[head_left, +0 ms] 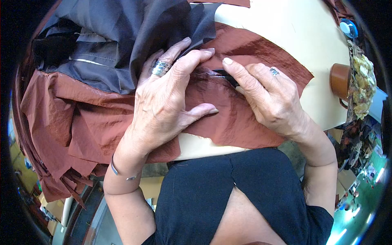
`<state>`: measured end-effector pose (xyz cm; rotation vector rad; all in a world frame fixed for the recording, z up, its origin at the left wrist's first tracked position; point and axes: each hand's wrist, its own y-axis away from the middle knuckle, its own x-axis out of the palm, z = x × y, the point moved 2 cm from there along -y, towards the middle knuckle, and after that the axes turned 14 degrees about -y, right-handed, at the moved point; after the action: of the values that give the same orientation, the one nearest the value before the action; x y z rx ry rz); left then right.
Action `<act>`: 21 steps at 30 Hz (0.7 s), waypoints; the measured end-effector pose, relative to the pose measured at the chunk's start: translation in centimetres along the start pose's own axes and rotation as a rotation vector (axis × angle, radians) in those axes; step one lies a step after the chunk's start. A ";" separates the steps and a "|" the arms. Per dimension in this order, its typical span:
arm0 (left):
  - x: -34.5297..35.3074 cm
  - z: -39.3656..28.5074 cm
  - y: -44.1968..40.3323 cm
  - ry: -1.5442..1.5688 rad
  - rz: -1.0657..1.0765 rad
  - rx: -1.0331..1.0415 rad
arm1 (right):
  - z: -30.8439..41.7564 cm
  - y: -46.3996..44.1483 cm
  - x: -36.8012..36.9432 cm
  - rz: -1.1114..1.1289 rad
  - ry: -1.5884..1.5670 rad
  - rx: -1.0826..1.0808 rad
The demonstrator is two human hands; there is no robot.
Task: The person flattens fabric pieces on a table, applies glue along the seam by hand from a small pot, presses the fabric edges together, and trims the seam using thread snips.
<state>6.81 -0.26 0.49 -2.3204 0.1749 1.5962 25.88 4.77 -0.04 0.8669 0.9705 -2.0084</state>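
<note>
My left hand point(165, 96), with rings on its fingers, lies with thumb and fingers spread over the rust-brown fabric point(253, 49). Its fingertips touch the edge of the dark grey fabric point(114, 36), bunched at the upper left. My right hand point(269, 92) is closed around a small black tool point(232, 78) with a shiny metal tip. That tip points left, at the brown fabric between my two hands. Most of the tool is hidden by my fingers, so its exact kind does not show.
Both fabrics lie on a cream-coloured table point(318, 94). More brown fabric point(53, 106) hangs over the left edge. On the right edge are a brown cup-like container point(340, 80), a lumpy yellowish pad point(363, 83) and a blue-and-white round item point(348, 28).
</note>
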 end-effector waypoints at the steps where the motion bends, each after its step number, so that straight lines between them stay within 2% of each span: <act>1: 0.0 0.0 0.0 -0.006 0.000 0.000 | -0.1 0.1 0.2 -0.010 0.013 -0.013; 5: -0.1 -0.1 0.0 -0.020 0.012 0.000 | 0.5 -0.1 -0.2 0.022 -0.057 0.070; 14: -0.1 -0.1 0.1 -0.020 0.022 0.001 | 0.0 0.4 0.5 -0.033 0.020 -0.018; 21: -0.1 -0.2 0.0 -0.021 0.021 -0.002 | 0.2 0.3 0.4 -0.009 0.031 -0.001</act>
<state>6.90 -0.34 0.67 -2.3099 0.1934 1.6307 25.91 4.35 -0.39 0.8974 0.9942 -2.0075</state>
